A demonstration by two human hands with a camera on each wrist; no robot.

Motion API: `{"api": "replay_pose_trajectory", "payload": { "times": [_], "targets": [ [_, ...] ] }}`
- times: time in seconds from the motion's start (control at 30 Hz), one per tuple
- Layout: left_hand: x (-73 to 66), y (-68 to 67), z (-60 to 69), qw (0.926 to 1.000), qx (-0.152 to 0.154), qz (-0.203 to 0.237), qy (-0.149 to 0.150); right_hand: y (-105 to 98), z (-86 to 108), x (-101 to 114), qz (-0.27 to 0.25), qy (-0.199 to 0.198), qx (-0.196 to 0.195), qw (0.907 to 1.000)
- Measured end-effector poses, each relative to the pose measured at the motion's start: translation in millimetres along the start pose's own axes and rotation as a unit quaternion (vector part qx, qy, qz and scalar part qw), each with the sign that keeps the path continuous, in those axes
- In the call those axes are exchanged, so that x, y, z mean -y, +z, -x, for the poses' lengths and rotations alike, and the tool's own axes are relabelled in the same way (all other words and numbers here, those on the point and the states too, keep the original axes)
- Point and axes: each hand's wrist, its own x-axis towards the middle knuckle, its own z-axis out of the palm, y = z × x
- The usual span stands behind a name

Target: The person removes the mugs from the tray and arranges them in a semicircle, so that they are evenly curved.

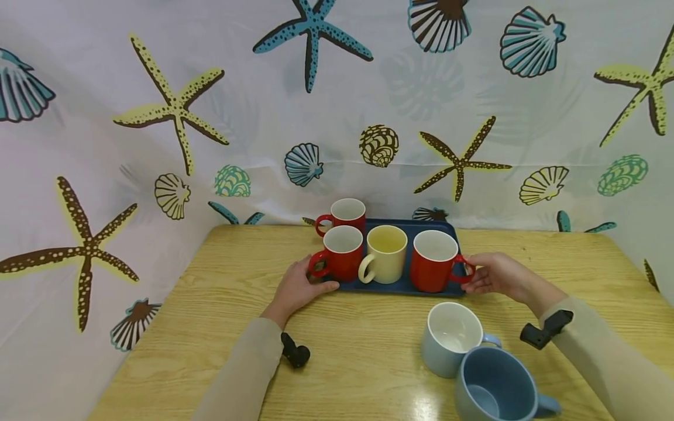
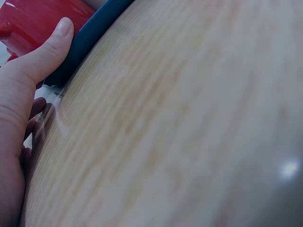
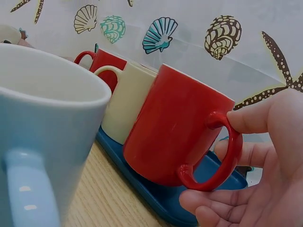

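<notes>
A dark blue tray (image 1: 408, 225) carries a red mug (image 1: 429, 272) at its right end, a cream mug (image 1: 387, 266) beside it, and two more red mugs, one front left (image 1: 344, 263) and one behind it (image 1: 351, 219). My right hand (image 1: 497, 278) holds the right red mug's handle (image 3: 233, 151) between thumb and fingers; lower fingers lie by the tray's edge. At the tray's front left corner, my left hand (image 1: 300, 287) grips the edge, thumb (image 2: 54, 49) along the rim and the other fingers partly hidden.
A light blue mug (image 1: 442, 351) and a darker blue mug (image 1: 468, 394) stand close together on the wooden table (image 1: 342, 356), in front of the tray and left of my right forearm. A patterned cloth (image 1: 337, 123) hangs behind the table.
</notes>
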Motion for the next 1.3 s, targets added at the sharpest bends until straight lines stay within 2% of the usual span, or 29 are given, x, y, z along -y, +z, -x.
{"api": "replay_pose_trajectory", "payload": {
  "times": [0.6, 0.83, 1.07, 1.3],
  "targets": [
    [-0.3, 0.9, -0.7, 1.0, -0.003, -0.001, 0.005, 15, 11.0, 2, 0.02, -0.044, 0.061, 0.997],
    [1.8, 1.6, -1.3, 0.9999, -0.008, 0.001, 0.011, 22, 8.7, 3, 0.03, -0.043, 0.079, 0.9955],
    [1.2, 0.9, 0.1, 1.0, -0.006, 0.003, 0.004, 30, 6.7, 0, 0.039, -0.031, 0.1, 0.9937],
    [-1.7, -1.4, 0.6, 0.9999, -0.005, 0.003, 0.009, 33, 7.8, -1, 0.054, -0.04, 0.115, 0.9911]
  ]
}}
